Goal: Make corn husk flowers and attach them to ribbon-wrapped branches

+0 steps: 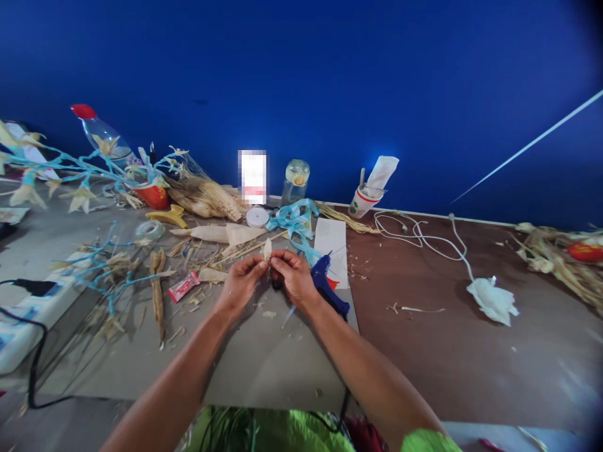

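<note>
From where I stand, the small pale piece of husk (pixel 267 249) is up between the person's two hands, pinched at its lower end, its tip poking above the fingers, over the grey part of the counter (pixel 277 370). It looks thin, dry and papery, shaped like a pointed petal. Crinkled, glossy blue ribbon (pixel 294 216) lies in loops behind the hands, near a smooth sheet of white paper (pixel 325 235). A dark blue plastic glue gun (pixel 323 282) is just beside the right wrist. Off to the left, stems wrapped in light blue (pixel 89 276) carry ragged, straw-coloured husk flowers. The left hand (pixel 245 279) is nearly closed, thumb and fingertips drawn together at the husk; the right hand (pixel 294 276) is curled just as narrowly, its fingertips meeting the same piece from the other side.
</note>
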